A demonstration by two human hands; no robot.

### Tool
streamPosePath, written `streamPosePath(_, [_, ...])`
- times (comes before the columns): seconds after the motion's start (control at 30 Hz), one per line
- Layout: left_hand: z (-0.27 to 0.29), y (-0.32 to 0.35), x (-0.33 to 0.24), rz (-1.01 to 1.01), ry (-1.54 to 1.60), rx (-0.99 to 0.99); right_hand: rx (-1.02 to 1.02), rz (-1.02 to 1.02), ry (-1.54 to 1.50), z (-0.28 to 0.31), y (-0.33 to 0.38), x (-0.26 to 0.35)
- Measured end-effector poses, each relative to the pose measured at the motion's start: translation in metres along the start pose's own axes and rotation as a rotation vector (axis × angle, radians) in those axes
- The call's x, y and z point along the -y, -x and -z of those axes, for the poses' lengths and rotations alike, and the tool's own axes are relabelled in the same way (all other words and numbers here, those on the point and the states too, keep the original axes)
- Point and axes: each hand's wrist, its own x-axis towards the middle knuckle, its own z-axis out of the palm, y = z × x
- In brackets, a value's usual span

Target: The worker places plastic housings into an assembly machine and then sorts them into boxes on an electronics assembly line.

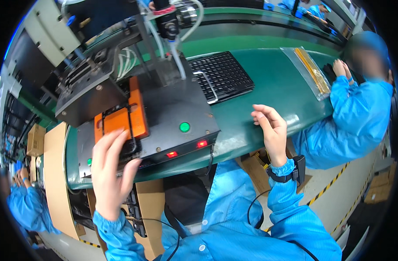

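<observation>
My left hand (110, 174) is raised at the front of an orange fixture (139, 115) on a dark bench-top press machine (173, 106). Its fingers and thumb are apart, and nothing shows between them. A thin black frame-like part (130, 124) lies across the fixture, partly covered by my fingertips. Over the green table (268, 78), to the right of the machine, my right hand (275, 132) hovers with fingers loosely bent and no object visible in it. A green round button (184, 127) sits on the machine's top, between my hands.
Black perforated trays (225, 74) are stacked behind the machine's right side. A clear bag with yellow strips (312, 71) lies farther right. A co-worker in blue (360, 108) sits at the right edge. Red lit displays (202, 143) face me. Below left stands a cardboard box (149, 213).
</observation>
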Motion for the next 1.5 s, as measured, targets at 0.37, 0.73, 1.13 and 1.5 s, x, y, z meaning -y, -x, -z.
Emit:
streamPosePath(0.37, [0.008,-0.031,0.019,-0.379,-0.249,-0.199,0.064,0.098,0.407,-0.008,0.007,-0.015])
streamPosePath(0.73, [0.077,0.185,0.009,-0.61,-0.031,-1.019,0.091,0.066,0.424,-0.004,0.004,-0.022])
streamPosePath(1.13, [0.071,0.468,0.133,1.483,0.149,0.178,0.099,0.167,0.561,-0.003,0.0,-0.044])
streamPosePath(1.5, [-0.083,0.497,0.099,1.632,-0.215,0.397,0.08,0.138,0.62,-0.005,0.007,-0.031])
